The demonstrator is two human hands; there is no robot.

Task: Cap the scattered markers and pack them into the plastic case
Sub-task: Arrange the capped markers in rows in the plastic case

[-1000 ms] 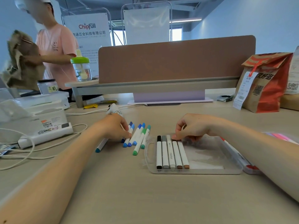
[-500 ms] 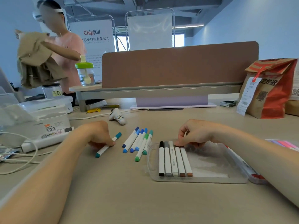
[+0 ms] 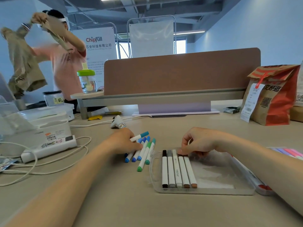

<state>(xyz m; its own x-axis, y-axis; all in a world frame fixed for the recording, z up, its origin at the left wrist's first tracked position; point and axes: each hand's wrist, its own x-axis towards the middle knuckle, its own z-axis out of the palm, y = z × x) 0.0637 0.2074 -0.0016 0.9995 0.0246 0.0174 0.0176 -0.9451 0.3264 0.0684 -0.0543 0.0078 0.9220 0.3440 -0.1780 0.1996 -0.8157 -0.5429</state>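
Five capped markers [image 3: 177, 171] lie side by side in my clear case [image 3: 213, 190]; my left hand [image 3: 124, 142] grips a teal-capped marker [image 3: 140, 136], my right hand [image 3: 196, 141] curls loosely, gripping nothing.

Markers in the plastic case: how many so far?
5, side by side at the left end of the plastic case: black, grey, white, brown, tan. None seem hidden.

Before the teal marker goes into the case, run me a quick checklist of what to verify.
1. Teal marker in the left hand: ok.
2. Its cap on: ok, teal cap at the far end.
3. Free space in the case right of the five markers: ok.
4. Right hand clear of that space: not ok, fingertips rest at the case's far edge.
5. Loose markers capped: ok at visible ends.
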